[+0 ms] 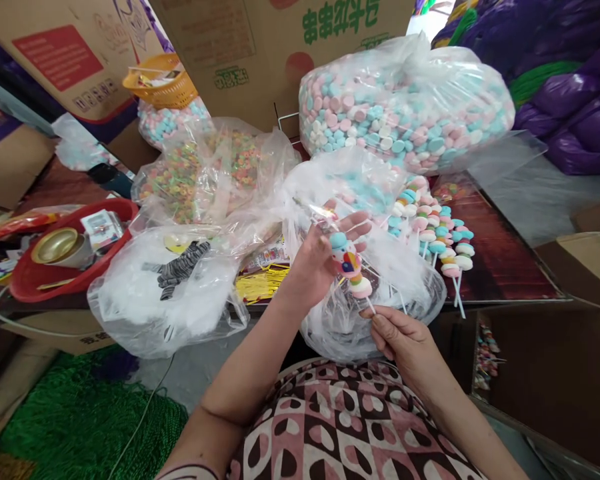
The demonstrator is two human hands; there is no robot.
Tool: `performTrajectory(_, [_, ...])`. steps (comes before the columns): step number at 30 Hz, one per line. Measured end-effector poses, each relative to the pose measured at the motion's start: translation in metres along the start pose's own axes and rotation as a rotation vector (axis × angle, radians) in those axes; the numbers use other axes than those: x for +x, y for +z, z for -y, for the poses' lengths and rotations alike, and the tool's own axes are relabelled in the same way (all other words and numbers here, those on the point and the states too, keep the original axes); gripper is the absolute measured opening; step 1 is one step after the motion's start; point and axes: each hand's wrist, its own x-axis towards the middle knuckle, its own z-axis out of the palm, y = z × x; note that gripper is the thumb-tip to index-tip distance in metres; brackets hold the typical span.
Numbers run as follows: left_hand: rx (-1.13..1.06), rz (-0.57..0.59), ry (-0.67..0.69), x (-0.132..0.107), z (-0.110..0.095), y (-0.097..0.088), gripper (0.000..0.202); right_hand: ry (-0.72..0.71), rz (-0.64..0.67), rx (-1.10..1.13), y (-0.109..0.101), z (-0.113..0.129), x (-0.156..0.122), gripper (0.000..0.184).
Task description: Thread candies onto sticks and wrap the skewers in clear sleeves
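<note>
A marshmallow skewer (361, 287) with a blue top piece and a colourful printed patch slants between my two hands. My left hand (320, 257) is curled behind its upper part, several fingers partly spread. Shiny clear plastic glints near that hand's thumb. Below, the fingertips of my right hand (397, 330) pinch the white stick (371, 305). An opened clear plastic bag (325, 327) lies beneath both hands, loose marshmallows at its back. To its right, several finished-looking marshmallow skewers (450, 243) lie in a pile on the table, sticks toward me.
A big bag of pastel marshmallows (405, 113) stands behind. Leftward are a bag of ring-shaped candies (200, 173), a bag of white items (130, 287), yellow ties (261, 283) and a red basket (20, 283). An open carton (545, 373) holding some skewers stands lower right.
</note>
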Motion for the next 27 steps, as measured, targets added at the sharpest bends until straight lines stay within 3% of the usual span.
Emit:
performTrajectory(5, [-0.019, -0.116, 0.003, 0.005, 0.013, 0.004, 0.033, 0.014, 0.004, -0.068, 0.001, 0.000, -0.002, 0.042])
performTrajectory(12, [-0.009, -0.196, -0.110, -0.016, 0.048, 0.013, 0.034, 0.007, -0.008, -0.030, 0.003, 0.000, 0.001, 0.040])
performTrajectory(16, [-0.017, -0.104, -0.167, -0.016, 0.039, 0.007, 0.047, 0.021, 0.001, 0.020, 0.002, 0.004, 0.000, 0.040])
performTrajectory(19, [-0.096, -0.090, -0.105, -0.007, 0.024, 0.002, 0.060, 0.053, 0.052, 0.006, 0.003, 0.004, -0.001, 0.042])
performTrajectory(22, [-0.092, -0.144, -0.056, -0.001, 0.021, 0.001, 0.045, 0.105, 0.098, -0.008, 0.006, 0.003, -0.001, 0.042])
performTrajectory(24, [-0.067, -0.175, -0.066, -0.004, 0.029, 0.003, 0.033, 0.129, 0.087, 0.005, 0.008, 0.002, 0.000, 0.042])
performTrajectory(27, [-0.047, -0.186, -0.086, -0.013, 0.043, 0.007, 0.031, 0.131, 0.039, 0.036, 0.010, 0.002, 0.002, 0.042])
